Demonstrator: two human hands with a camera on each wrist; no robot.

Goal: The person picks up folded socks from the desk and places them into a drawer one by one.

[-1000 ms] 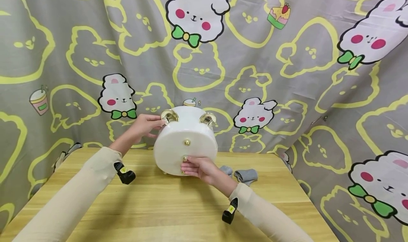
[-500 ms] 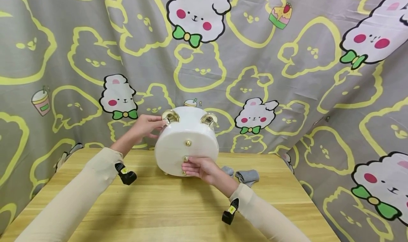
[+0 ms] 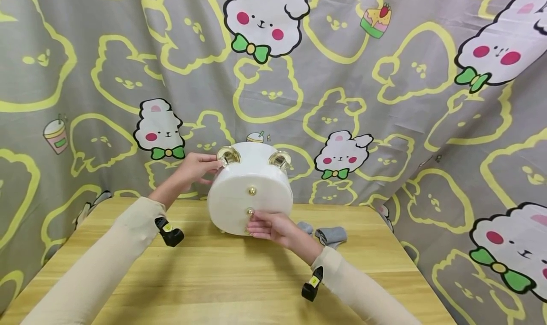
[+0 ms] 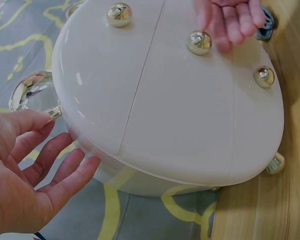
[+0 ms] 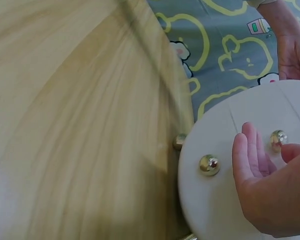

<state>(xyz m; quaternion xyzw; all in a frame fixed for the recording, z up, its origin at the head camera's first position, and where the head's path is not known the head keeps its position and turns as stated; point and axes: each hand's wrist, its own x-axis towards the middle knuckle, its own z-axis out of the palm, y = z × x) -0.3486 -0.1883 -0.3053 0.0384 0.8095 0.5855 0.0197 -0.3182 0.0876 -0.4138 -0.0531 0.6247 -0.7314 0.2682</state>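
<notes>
A white rounded box (image 3: 231, 201) with drawer seams, two gold ears and gold ball knobs stands on the table, its flat front toward me. My left hand (image 4: 35, 165) pinches one gold ear (image 4: 35, 92) between thumb and index finger, while its other fingers spread beside the box's edge. My right hand (image 3: 275, 227) is at the front, fingers extended, with its thumb tip right at the middle knob (image 4: 199, 42). The top knob (image 3: 252, 191) is uncovered. The lowest knob (image 5: 209, 165) lies beside my right fingers. The drawer fronts look flush.
Folded grey cloths (image 3: 331, 235) lie on the wooden table (image 3: 205, 277), right of the box. A patterned grey curtain (image 3: 273, 87) hangs close behind the table and along both sides. A black wrist camera (image 3: 312, 284) sits on the right sleeve.
My right hand has drawn back slightly to the right, showing more of the middle knob. The left hand and the box have stayed in place.
</notes>
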